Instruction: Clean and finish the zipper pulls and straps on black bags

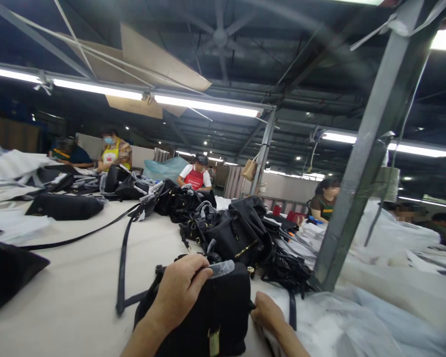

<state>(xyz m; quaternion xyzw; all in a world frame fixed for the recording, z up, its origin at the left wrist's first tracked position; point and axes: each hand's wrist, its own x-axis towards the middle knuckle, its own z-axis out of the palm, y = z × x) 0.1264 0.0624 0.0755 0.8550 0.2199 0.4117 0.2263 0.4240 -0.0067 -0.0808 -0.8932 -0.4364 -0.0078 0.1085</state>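
Head view: black handbag (208,312) gripped at its top by the left hand (178,292), fingers curled together over clear plastic (221,268), right hand (267,310) laid just beside it on white sheeting (319,322), fingers pressed together.

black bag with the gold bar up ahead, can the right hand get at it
Probably yes: the right hand rests beside the held black bag, and the gold-barred black bag lies just ahead, nothing obvious between.

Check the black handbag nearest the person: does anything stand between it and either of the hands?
Nothing visible does. The left hand grips the top of the black handbag, and the right hand lies just beside the bag's right edge, with no object between them.
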